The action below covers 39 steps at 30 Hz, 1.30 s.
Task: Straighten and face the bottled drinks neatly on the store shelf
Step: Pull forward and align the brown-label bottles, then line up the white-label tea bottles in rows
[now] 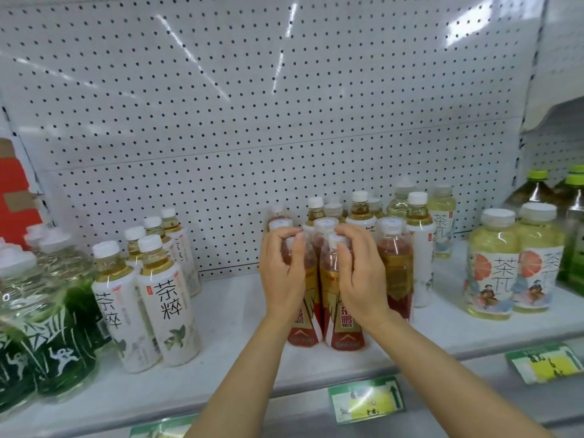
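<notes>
Gripping the 2 front red bottles (pixel 325 298) near the shelf (pixel 234 314) front edge, your left hand (pixel 282 273) and right hand (pixel 357 273) curl round 1 each, labels nearly faced; the white tea bottles (pixel 148 298) toward the left end look unaligned.

Glossy clear plastic bottles (pixel 343 298), matt white perforated back panel (pixel 221 121), smooth white shelf (pixel 227 311), paper price tags (pixel 366 401).

White shelf (pixel 234 311) — bottled drinks (pixel 167 298) standing upright in clusters.
</notes>
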Each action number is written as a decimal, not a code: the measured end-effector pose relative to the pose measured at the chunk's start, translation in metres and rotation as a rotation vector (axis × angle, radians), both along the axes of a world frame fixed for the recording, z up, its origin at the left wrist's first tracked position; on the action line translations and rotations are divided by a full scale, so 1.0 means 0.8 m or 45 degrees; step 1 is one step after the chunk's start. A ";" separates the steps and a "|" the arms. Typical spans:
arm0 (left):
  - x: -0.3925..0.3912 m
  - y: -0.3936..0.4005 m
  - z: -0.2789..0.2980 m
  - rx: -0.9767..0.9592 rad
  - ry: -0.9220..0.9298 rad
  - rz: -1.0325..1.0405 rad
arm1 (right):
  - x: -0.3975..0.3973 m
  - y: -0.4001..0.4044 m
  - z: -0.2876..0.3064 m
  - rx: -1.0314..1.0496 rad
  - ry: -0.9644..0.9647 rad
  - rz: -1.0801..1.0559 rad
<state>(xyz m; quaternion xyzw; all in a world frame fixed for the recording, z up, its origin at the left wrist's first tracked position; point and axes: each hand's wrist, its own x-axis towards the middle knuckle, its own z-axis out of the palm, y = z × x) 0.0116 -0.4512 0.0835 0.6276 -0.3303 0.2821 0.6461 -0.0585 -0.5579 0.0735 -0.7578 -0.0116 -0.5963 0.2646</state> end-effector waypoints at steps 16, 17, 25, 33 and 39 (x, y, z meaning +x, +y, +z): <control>0.042 -0.042 0.142 0.824 -0.040 0.172 | -0.055 -0.077 0.069 -0.357 0.089 -0.228; 0.048 -0.054 0.147 0.986 0.006 0.181 | -0.053 -0.087 0.075 -0.355 0.088 -0.254; 0.081 -0.085 0.154 1.197 0.344 0.185 | -0.028 -0.126 0.138 -0.287 0.556 -0.324; 0.085 -0.044 0.247 0.183 0.223 0.029 | 0.032 -0.138 0.175 -0.101 1.207 -0.350; 0.064 -0.003 0.319 -0.449 -0.054 0.162 | 0.053 -0.141 0.163 0.165 1.238 -0.175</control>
